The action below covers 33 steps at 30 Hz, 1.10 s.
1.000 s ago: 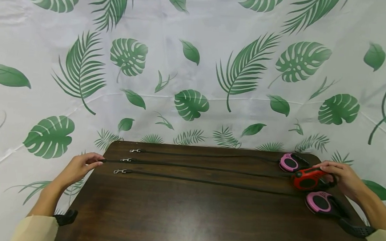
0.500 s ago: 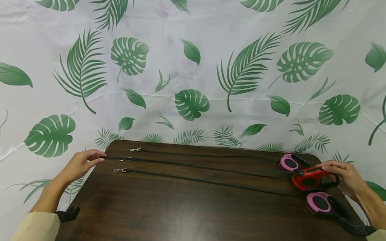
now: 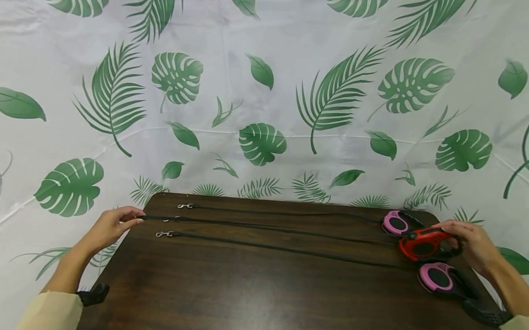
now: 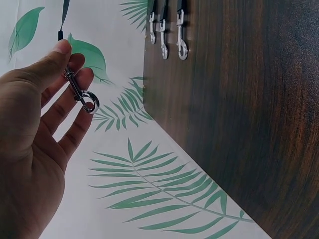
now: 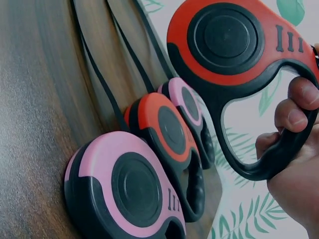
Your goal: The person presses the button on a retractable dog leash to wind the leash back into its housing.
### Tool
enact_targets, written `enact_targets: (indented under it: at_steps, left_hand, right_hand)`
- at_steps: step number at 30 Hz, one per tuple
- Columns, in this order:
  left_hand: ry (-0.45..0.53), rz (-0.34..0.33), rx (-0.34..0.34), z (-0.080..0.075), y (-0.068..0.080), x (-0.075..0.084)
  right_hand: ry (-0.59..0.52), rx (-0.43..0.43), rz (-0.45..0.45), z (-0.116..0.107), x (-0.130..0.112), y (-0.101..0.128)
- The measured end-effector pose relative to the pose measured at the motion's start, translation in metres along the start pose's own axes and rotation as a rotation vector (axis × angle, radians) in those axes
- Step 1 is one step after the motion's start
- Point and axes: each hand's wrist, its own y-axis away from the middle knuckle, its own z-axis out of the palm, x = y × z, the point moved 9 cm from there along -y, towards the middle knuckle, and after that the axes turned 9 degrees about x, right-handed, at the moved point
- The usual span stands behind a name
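My left hand hovers off the table's left edge and pinches a silver snap clip between thumb and fingers. Its black cord runs taut across the table to a red leash housing. My right hand grips that housing by its black handle and holds it above the table. Under it lie a pink housing, a second red one and another pink one. Their three clips lie side by side near the left edge.
The dark wooden table has rounded corners, and its left edge is close to my left hand. A leaf-printed white cloth hangs behind and around it. The cords of the leashes lie stretched along the far half.
My right hand has nudged the held red housing slightly up and to the right. My left hand still pinches the clip in nearly the same spot.
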Motion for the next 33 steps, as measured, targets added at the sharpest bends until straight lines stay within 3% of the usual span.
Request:
enact_targets:
  at_steps: [10, 17, 21, 27, 33]
  left_hand:
    - [-0.007, 0.033, -0.004, 0.004, -0.002, 0.009]
    - [0.012, 0.026, -0.014, 0.008, -0.004, 0.013]
    - [0.016, 0.055, -0.009, 0.012, -0.006, 0.018]
    - [0.041, 0.104, 0.014, 0.015, -0.011, 0.027]
    - [0.080, 0.125, 0.016, 0.018, -0.014, 0.035]
  right_hand:
    - [0.018, 0.007, -0.025, 0.009, 0.000, -0.001]
    - [-0.055, 0.019, 0.000, 0.022, 0.000, -0.002]
    - [-0.073, -0.019, -0.004, 0.034, -0.003, -0.002]
    - [-0.006, -0.011, 0.004, 0.042, -0.004, -0.004]
    - [-0.029, -0.021, -0.006, 0.050, -0.007, -0.005]
